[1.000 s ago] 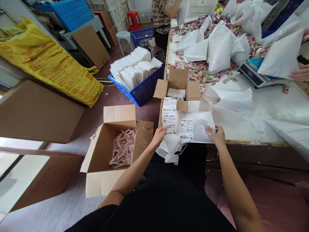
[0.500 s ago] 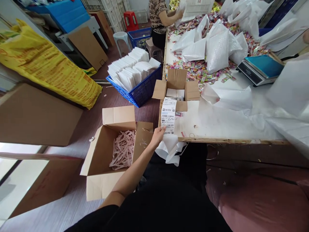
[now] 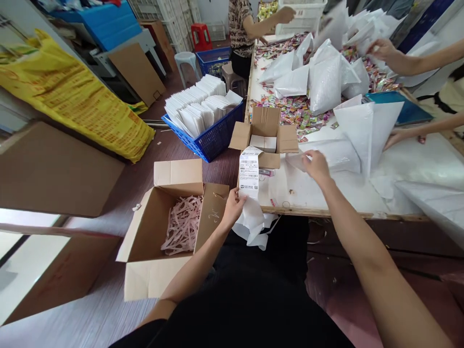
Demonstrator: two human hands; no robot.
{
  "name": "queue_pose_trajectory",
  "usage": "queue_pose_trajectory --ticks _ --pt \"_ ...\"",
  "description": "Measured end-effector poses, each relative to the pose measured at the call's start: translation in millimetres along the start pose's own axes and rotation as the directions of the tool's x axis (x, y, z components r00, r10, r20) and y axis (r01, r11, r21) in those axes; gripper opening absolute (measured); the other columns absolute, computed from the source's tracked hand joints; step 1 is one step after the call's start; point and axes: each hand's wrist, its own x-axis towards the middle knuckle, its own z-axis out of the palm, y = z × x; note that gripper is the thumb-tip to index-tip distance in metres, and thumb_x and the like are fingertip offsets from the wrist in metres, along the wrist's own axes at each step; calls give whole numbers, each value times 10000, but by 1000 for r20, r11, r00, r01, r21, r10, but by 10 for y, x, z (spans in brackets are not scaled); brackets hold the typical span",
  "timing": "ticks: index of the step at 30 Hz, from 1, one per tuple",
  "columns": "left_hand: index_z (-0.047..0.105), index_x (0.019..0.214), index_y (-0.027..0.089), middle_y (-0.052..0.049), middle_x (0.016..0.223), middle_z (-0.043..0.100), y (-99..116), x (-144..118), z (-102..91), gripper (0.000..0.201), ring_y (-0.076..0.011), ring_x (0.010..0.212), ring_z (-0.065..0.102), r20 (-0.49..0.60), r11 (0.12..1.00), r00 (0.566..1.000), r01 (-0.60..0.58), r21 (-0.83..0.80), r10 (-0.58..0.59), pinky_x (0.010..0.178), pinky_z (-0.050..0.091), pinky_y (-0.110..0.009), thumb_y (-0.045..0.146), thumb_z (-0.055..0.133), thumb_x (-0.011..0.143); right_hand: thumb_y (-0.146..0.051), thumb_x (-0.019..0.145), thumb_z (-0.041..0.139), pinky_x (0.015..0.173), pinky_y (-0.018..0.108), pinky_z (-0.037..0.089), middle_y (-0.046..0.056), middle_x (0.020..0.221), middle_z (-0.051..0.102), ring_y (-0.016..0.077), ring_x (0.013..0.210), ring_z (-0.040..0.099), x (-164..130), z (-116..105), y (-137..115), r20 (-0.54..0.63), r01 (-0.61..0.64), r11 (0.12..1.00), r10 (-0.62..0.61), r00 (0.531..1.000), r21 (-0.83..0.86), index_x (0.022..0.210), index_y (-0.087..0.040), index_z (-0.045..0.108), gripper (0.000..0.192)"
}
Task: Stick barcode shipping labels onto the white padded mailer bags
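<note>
My left hand (image 3: pixel 234 207) is at the table's front left corner, fingers closed on a strip of printed shipping labels (image 3: pixel 248 174). The strip runs up against a small open carton (image 3: pixel 266 121), and its blank tail (image 3: pixel 253 224) hangs below the hand over the edge. Inside the carton are stacked white cards or small boxes (image 3: pixel 263 143). My right hand (image 3: pixel 317 166) reaches over the table, thumb and finger pinched at the open left end of a white mailer bag (image 3: pixel 342 153) lying flat.
A big carton with pink paper shreds (image 3: pixel 184 224) stands at my left. Behind it is a blue basket (image 3: pixel 217 135) of white envelopes. Filled white bags (image 3: pixel 324 72) and small packets cover the far table. A co-worker's hands (image 3: pixel 393 55) handle bags beside a scale (image 3: pixel 402 104).
My right hand has come into view and onto the mailer bag, which has shifted left. The label strip has moved slightly. A co-worker's arms have entered from the right with a white bag.
</note>
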Motion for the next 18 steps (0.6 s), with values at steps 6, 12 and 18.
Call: queue_pose_trajectory --ticks 6,12,18 --pt "465 1296 130 -204 1331 549 33 -125 -131 487 -279 1255 551 -165 953 967 -147 266 196 1056 452 -461 306 623 870 -81 874 461 922 424 344 237 990 670 286 996 580 -146 282 -90 190 -19 983 54 980 -181 982 -24 678 249" --pt "502 1252 181 -174 1356 533 160 -232 102 358 -277 1313 495 -89 779 846 -437 450 526 1070 437 -474 273 566 912 -196 924 452 869 378 401 144 953 659 269 955 559 -1097 -188 268 -17 138 990 -139 990 -23 933 -128 654 213" --pt "511 1226 173 -114 1096 663 276 -321 766 427 -198 874 645 291 857 923 -352 376 251 742 518 -330 417 621 894 -179 939 486 806 345 435 53 840 624 222 853 565 -2121 -504 191 -94 220 952 -204 974 211 867 -203 592 130"
